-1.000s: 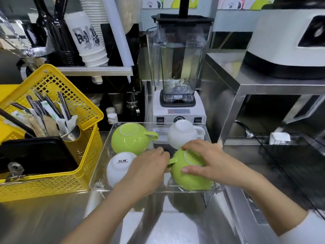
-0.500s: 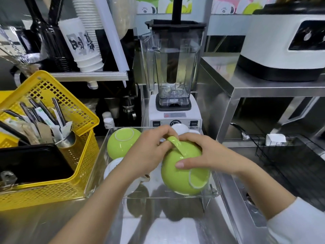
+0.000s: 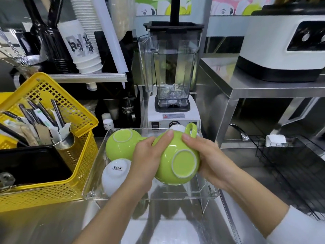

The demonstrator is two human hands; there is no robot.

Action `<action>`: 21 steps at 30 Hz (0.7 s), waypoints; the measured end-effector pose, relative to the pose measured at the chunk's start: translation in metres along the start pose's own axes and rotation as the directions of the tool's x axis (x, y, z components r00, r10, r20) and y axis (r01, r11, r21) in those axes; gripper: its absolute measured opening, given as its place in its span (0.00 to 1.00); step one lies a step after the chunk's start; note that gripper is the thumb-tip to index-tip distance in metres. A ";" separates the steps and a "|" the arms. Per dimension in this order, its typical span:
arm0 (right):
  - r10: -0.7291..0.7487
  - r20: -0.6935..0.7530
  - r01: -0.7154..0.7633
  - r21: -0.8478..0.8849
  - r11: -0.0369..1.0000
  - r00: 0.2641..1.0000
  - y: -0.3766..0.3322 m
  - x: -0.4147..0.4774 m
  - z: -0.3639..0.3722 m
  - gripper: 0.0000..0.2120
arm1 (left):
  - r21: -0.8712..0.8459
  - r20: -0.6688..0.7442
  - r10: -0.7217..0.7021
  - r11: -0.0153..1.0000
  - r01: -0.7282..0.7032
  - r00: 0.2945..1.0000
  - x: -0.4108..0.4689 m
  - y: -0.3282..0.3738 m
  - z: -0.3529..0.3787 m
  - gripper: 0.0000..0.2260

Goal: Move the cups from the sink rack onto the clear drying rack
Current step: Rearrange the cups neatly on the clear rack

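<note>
Both hands hold one green cup [image 3: 177, 162] over the clear drying rack [image 3: 95, 161]. The cup is tilted, its white-ringed base facing me and its handle up at the far right. My left hand [image 3: 147, 159] grips its left side and my right hand [image 3: 207, 155] grips its right side. In the rack, a second green cup [image 3: 121, 145] lies upside down at the far left. A white cup [image 3: 114, 175] marked YAMI sits upside down in front of it. Another white cup [image 3: 177, 128] shows partly behind the held one. The black wire sink rack [image 3: 288, 166] at the right holds no cup that I can see.
A yellow basket [image 3: 52, 182] with cutlery and a black tray stands left of the rack. A blender [image 3: 172, 88] rises right behind the rack. A steel shelf [image 3: 263, 87] carries a white machine at the right. Paper cup stacks [image 3: 82, 46] stand at the back left.
The green cup has been turned over between my hands: earlier it sat base-up with its handle at the left; now it is lifted, tilted toward me, handle at the far right.
</note>
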State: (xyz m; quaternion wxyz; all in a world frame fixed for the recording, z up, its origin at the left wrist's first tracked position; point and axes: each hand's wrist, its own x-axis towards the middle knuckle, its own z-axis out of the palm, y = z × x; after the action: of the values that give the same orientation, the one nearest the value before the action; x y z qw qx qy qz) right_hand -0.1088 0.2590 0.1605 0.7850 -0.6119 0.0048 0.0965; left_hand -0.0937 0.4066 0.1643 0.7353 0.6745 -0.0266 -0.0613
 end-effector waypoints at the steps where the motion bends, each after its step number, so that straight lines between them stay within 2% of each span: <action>1: -0.056 -0.026 0.054 -0.070 0.996 0.998 0.000 0.000 -0.001 0.30 | 0.000 0.013 -0.039 0.999 0.039 0.999 0.002 0.001 0.000 0.27; 3: -0.250 -0.054 0.222 -0.312 0.924 0.967 -0.006 0.000 -0.008 0.27 | 0.011 0.098 -0.151 0.989 0.151 0.984 0.006 0.001 -0.003 0.20; 4: -0.311 0.001 0.283 -0.414 0.865 0.950 -0.011 -0.001 -0.013 0.24 | 0.023 0.145 -0.220 0.975 0.219 0.965 0.008 0.000 -0.005 0.17; 5: -0.320 0.096 0.326 -0.484 0.812 0.942 -0.015 -0.002 -0.018 0.21 | 0.033 0.191 -0.286 0.958 0.285 0.939 0.009 0.000 -0.006 0.18; 7: -0.243 0.260 0.350 -0.550 0.758 0.934 -0.020 -0.005 -0.027 0.19 | 0.035 0.263 -0.380 0.922 0.385 0.887 0.012 -0.004 -0.008 0.20; 10: -0.158 0.281 0.294 -0.548 0.783 0.947 -0.022 -0.008 -0.039 0.19 | 0.030 0.300 -0.441 0.891 0.453 0.846 0.015 -0.008 -0.007 0.20; 13: -0.104 0.261 0.233 -0.532 0.814 0.960 -0.017 -0.010 -0.042 0.18 | 0.073 0.292 -0.412 0.909 0.410 0.863 0.019 -0.010 -0.004 0.22; 17: -0.151 0.177 0.215 -0.443 0.871 0.973 -0.005 -0.009 -0.043 0.20 | 0.245 0.246 -0.284 0.943 0.224 0.927 0.023 -0.007 0.002 0.25; 21: -0.200 0.069 0.212 -0.393 0.895 0.977 -0.002 -0.010 -0.047 0.18 | 0.343 0.341 -0.218 0.935 0.095 0.914 0.024 -0.002 0.000 0.27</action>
State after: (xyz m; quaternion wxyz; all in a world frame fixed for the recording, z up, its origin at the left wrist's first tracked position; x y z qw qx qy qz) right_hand -0.1128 0.2123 0.1519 0.6498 -0.7545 -0.0903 0.0201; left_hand -0.0705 0.4037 0.1610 0.5904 0.7602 -0.1210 -0.2427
